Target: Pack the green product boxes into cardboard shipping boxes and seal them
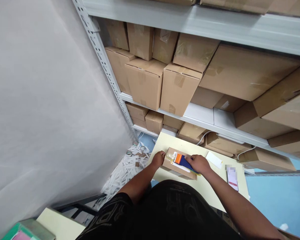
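Observation:
A small brown cardboard box (181,172) lies on the pale yellow table (173,140) in front of me. Clear shiny tape (169,156) shows at its left end, and a white label (183,167) covers part of its top. My left hand (159,158) is closed at the box's left edge, fingers curled against it. Over the label, my right hand (196,163) grips a flat dark blue and orange item (182,160), thumb on top. A yellow edge peeks out beneath that item; its kind is unclear.
On the table's right lie a white card (214,159) and a phone (232,179). Behind stands a metal shelf (202,120) stacked with cardboard boxes (145,85). White paper scraps (121,176) and tape rolls (129,153) litter the floor at left, beside a grey wall (45,100).

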Demonstrator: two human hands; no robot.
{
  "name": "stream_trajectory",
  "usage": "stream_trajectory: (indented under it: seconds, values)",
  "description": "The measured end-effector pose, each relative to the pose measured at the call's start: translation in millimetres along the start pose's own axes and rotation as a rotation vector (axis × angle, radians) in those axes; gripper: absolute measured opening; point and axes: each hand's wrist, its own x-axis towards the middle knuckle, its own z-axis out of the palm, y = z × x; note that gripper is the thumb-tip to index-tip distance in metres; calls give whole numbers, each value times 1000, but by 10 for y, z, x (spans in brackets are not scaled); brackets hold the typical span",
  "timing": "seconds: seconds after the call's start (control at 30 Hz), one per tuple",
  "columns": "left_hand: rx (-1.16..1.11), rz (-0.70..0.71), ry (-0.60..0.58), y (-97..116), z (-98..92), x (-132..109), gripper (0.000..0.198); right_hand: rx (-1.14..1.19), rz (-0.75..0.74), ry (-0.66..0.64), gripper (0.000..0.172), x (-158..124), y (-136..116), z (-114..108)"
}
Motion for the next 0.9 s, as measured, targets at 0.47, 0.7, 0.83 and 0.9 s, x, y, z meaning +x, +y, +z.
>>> stream_trajectory:
  seconds: [0.47,0.7,0.83,0.9]
  values:
    - [521,747,-88,295,-17,-333,67,51,47,-1,67,54,25,63]
    - [633,763,-77,284,-24,-280,68,140,23,-3,62,28,391,70]
    - [676,756,-88,279,-6,-261,69,198,76,18,60,-82,821,15]
    - [693,755,-91,273,3,-256,69,199,87,35,63,-169,1122,-1]
